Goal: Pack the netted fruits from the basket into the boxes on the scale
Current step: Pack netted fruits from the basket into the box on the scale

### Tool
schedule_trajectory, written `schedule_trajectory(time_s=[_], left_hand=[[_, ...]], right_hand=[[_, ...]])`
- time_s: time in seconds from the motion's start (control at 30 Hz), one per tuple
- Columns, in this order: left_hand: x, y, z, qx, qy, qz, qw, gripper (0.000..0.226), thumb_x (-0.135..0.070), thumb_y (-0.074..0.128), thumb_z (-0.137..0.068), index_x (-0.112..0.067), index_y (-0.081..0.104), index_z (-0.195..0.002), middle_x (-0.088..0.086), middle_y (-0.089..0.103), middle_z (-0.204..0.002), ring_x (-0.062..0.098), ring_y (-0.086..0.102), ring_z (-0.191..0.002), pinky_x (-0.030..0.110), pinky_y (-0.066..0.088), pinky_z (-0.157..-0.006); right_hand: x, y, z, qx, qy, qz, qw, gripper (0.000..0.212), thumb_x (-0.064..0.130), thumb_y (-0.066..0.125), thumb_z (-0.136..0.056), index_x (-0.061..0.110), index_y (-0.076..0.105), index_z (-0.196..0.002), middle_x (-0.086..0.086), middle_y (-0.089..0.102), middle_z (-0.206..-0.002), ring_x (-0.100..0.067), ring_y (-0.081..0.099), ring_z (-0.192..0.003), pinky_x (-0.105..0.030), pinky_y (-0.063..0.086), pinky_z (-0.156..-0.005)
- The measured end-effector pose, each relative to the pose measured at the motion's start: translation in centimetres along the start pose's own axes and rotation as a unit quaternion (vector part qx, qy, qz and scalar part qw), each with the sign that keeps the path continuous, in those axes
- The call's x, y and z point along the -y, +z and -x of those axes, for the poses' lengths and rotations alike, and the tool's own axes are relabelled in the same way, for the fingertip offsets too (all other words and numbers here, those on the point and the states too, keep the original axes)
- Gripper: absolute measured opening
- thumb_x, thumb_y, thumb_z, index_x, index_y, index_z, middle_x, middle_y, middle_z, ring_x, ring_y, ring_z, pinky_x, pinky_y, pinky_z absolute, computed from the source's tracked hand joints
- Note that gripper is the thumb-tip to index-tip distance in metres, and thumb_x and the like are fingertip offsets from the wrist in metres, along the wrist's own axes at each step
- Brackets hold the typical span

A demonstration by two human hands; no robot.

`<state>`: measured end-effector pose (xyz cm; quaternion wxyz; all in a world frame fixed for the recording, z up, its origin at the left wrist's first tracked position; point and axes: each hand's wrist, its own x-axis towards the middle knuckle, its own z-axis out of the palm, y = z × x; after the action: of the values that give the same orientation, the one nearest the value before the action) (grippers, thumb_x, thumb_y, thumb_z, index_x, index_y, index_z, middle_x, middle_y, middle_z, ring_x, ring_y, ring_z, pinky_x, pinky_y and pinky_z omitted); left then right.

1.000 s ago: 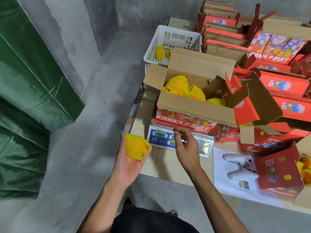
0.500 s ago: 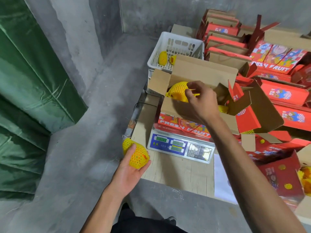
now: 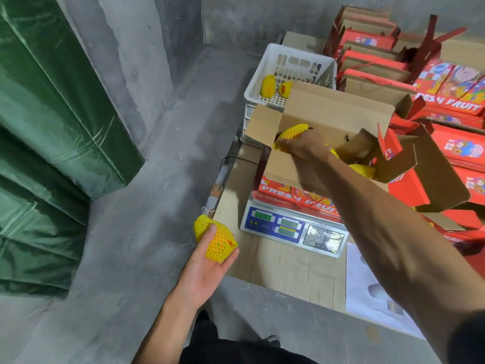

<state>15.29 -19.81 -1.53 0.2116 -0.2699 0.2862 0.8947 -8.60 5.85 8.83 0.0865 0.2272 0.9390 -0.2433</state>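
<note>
two hands (image 3: 207,261) (image 3: 305,147) each hold netted fruit (image 3: 216,239).

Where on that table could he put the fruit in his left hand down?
Bare wood lies in front of the scale, between the left hand and the white sheet. A narrow strip runs left of the scale, below the basket. The right side is crowded with red boxes.

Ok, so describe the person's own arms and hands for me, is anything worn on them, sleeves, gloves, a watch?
Both arms are bare from wrist to as far up as the frame shows. The left hand and the right hand wear no gloves, and no rings, watch or wristband can be seen. A dark edge, perhaps a sleeve, shows at the lower right corner on the right arm. Dark clothing shows below, at the body.
</note>
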Motion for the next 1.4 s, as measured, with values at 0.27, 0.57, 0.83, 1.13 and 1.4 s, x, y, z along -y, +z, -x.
schedule_trajectory(time_s=[0.27, 0.57, 0.83, 1.13, 1.4], left_hand=[[0.4, 0.0, -0.3, 0.027, -0.012, -0.001, 1.000, 0.058, -0.042, 0.074, -0.091, -0.021, 0.056, -0.143, 0.015, 0.066, -0.129, 0.032, 0.064, -0.124, 0.047, 0.053, -0.103], [0.9, 0.1, 0.5, 0.054, -0.019, 0.000, 0.998, 0.077, -0.050, 0.090, -0.073, -0.016, 0.060, -0.135, 0.016, 0.068, -0.130, 0.031, 0.065, -0.123, 0.046, 0.054, -0.100], [0.4, 0.8, -0.3, 0.113, -0.102, 0.090, 0.984, 0.108, -0.076, 0.080, -0.068, -0.018, 0.041, -0.149, 0.020, 0.057, -0.145, 0.043, 0.056, -0.133, 0.061, 0.045, -0.106], [0.1, 1.3, -1.2, 0.254, -0.092, 0.123, 0.955, 0.089, -0.084, 0.057, -0.081, -0.026, 0.038, -0.146, 0.021, 0.035, -0.162, 0.049, 0.034, -0.147, 0.067, 0.026, -0.116], [0.5, 1.3, -0.6, 0.206, -0.080, 0.135, 0.966, 0.102, -0.081, 0.059, -0.082, -0.035, 0.017, -0.162, 0.018, 0.035, -0.163, 0.046, 0.034, -0.148, 0.068, 0.028, -0.116]], right_hand=[[-1.0, 0.0, 0.6, -0.068, -0.044, 0.028, 0.996, 0.072, 0.077, 0.065, -0.077, 0.009, 0.064, -0.101, -0.013, 0.071, -0.110, -0.033, 0.066, -0.103, -0.047, 0.055, -0.093], [-0.6, -0.4, 3.9, -0.190, -0.087, -0.206, 0.956, 0.085, 0.079, 0.063, -0.063, 0.016, 0.046, -0.116, -0.006, 0.064, -0.107, -0.028, 0.063, -0.096, -0.040, 0.052, -0.076], [-3.7, 3.6, 11.9, -0.050, -0.239, -0.185, 0.952, 0.079, 0.078, 0.065, -0.070, 0.028, 0.040, -0.126, -0.001, 0.055, -0.118, -0.022, 0.055, -0.110, -0.041, 0.053, -0.087], [-7.3, 9.2, 18.4, 0.077, -0.398, -0.041, 0.913, 0.066, 0.070, 0.061, -0.074, 0.014, 0.060, -0.110, -0.010, 0.064, -0.118, -0.026, 0.049, -0.124, -0.038, 0.033, -0.114], [-8.4, 9.9, 18.4, 0.039, -0.294, -0.271, 0.916, 0.045, 0.065, 0.049, -0.098, 0.026, 0.062, -0.116, 0.011, 0.066, -0.116, -0.007, 0.061, -0.112, -0.037, 0.050, -0.096]])
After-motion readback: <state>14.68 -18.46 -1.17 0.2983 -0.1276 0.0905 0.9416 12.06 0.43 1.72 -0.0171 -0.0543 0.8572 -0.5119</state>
